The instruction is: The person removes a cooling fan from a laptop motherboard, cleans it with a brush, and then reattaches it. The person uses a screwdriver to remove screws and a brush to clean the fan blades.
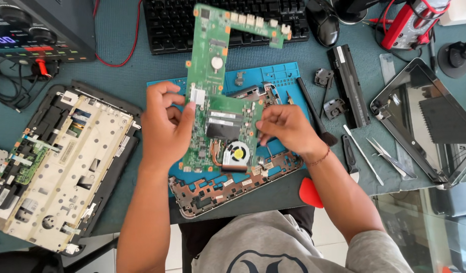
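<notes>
Green motherboard point(220, 91) held over blue repair mat point(288, 76).
Left hand point(164, 126) clamped on its left edge (long axis runs away from person); right hand point(286, 129) pinches its right edge beside the cooling fan point(236, 153).

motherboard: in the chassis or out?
Out. Both hands, left hand and right hand, hold the green motherboard above the blue mat.

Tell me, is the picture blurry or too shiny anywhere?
Head view: even daylight, mostly sharp; the green circuit board is crisp between the left hand and right hand. The laptop screen at right reflects pale glare, the edges bend slightly, and shadows are soft.
</notes>
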